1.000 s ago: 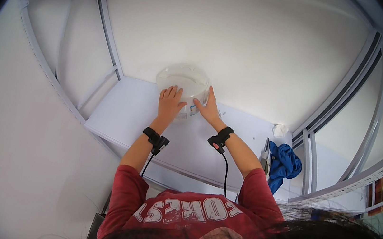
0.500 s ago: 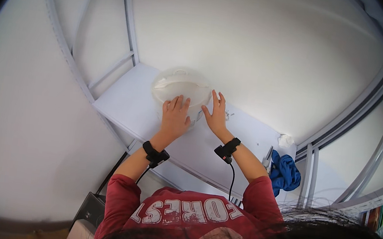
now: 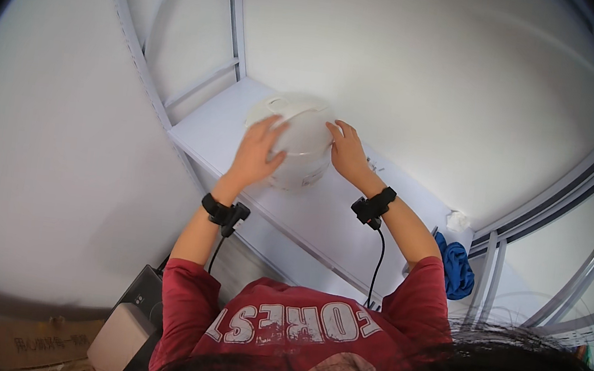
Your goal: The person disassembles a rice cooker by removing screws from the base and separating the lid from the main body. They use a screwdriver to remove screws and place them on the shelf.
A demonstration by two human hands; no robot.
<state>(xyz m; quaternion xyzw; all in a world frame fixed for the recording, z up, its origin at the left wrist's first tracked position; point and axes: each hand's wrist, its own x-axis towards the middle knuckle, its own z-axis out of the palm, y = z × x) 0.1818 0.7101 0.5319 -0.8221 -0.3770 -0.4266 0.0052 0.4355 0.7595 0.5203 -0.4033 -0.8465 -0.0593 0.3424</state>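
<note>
A round translucent white tub (image 3: 296,178) stands on the white shelf, blurred by motion. Its pale lid (image 3: 311,129) has a raised ridge across the top. My left hand (image 3: 258,152) lies over the lid's left side, fingers spread and thumb toward the near rim, open rather than wrapped around anything. On the right rim, my right hand (image 3: 349,153) has its fingers bent in with the thumb close to them, closed at the lid's edge. Both wrists carry black straps with small devices and cables.
A blue cloth (image 3: 456,268) and a crumpled white tissue (image 3: 458,220) lie at the right end of the shelf (image 3: 208,126). Small bits (image 3: 375,167) sit right of the tub. Metal posts flank the shelf; a cardboard box (image 3: 33,338) is at lower left.
The lid's ridge has turned and now slants. My right hand has come in from beside the tub to its rim. My left hand has shifted to the lid's left side. The view has moved slightly.
</note>
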